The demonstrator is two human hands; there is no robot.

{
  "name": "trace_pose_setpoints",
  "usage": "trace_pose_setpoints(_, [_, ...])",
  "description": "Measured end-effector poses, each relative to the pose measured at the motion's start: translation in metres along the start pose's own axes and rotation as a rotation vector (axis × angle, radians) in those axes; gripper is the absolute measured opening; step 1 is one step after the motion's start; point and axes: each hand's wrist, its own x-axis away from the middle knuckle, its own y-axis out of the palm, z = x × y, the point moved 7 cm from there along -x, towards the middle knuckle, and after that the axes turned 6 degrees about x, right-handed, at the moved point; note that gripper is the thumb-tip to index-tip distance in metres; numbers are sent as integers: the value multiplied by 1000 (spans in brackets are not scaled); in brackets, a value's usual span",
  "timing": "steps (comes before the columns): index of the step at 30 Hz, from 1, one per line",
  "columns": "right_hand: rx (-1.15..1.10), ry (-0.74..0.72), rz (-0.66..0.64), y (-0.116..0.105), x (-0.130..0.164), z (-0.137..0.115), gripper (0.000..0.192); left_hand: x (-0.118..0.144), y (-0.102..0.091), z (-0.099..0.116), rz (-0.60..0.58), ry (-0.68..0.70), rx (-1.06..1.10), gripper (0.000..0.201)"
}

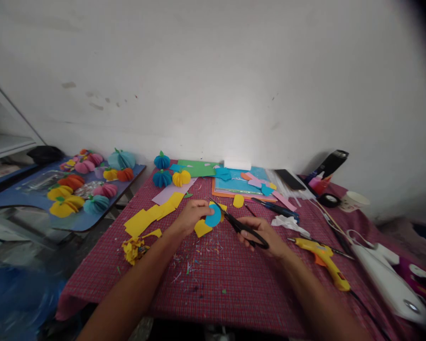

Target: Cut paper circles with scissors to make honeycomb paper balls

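My left hand pinches a round blue paper disc at its left edge, above the checked red tablecloth. Yellow paper shows behind the disc; whether it is held too, I cannot tell. My right hand grips black-handled scissors, their blades pointing up and left along the disc's right side. A yellow paper piece lies just below the disc, and a small yellow round rests beyond the scissors. Tiny paper scraps are scattered nearer me.
Yellow strips and crumpled yellow paper lie left. Paper pumpkins stand at the back left, others on a blue side table. Coloured sheets are stacked behind. A yellow glue gun and white power strip lie right.
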Motion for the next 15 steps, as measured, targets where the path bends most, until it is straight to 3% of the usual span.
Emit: trace_pose_setpoints(15, [53, 25, -6, -5, 0, 4, 44, 0, 0, 0, -8, -8, -7, 22])
